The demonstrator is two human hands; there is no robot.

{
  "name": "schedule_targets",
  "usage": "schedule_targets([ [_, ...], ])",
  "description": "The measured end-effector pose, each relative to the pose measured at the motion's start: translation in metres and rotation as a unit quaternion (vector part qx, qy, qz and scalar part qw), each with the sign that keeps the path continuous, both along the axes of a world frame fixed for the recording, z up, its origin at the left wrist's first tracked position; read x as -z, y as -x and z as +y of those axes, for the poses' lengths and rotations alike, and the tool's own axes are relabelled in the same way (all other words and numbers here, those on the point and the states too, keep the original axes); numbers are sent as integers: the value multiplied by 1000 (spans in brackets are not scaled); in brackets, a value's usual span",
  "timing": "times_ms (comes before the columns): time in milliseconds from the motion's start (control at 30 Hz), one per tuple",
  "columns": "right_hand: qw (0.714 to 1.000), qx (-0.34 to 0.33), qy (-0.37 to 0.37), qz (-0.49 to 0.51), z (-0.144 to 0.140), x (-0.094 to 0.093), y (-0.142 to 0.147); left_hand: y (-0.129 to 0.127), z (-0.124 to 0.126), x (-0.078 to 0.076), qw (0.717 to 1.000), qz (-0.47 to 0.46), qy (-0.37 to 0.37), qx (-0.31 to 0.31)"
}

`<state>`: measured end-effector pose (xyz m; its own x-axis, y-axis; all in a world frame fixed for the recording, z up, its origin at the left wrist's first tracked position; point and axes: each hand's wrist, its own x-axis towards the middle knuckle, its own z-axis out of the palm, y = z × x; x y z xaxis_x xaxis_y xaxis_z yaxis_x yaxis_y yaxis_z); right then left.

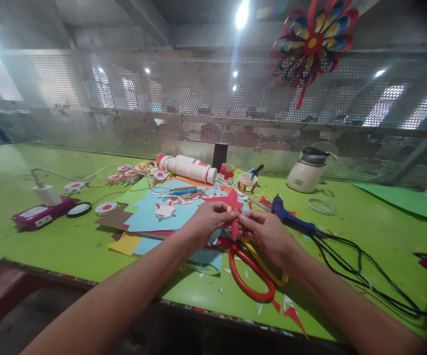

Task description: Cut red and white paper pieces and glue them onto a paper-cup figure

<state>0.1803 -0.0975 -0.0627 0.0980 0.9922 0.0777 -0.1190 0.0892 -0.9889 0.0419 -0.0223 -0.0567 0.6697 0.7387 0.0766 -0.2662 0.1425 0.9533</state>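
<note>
Between my two hands, over the middle of the green table, is a red paper cutout with pointed ends. My left hand pinches it from the left with thumb and fingertips. From the other side, my right hand grips it the same way, the fingertips of both hands nearly meeting. Scissors with one red and one yellow handle loop lie just below the hands, their blades hidden. Under and behind my left hand are stacked coloured paper sheets. A round white paper piece with red points rests on the blue sheet.
A blue glue gun with a coiled black cable lies to the right. Farther back stand a white bottle, paper cups and white paper rolls. At left is a purple power strip with a plugged-in charger. Paper scraps litter the front edge.
</note>
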Motion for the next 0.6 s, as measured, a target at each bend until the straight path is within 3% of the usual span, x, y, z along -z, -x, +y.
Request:
schedule_targets([
  [333,1000,6,-9,3,2,-5,-9,2,-1,-5,999,16,35,18],
  [500,1000,11,-2,17,1,-7,-9,4,1,-5,998,5,40,57],
  [600,999,10,11,44,1,-9,-9,5,3,-7,997,10,74,28],
])
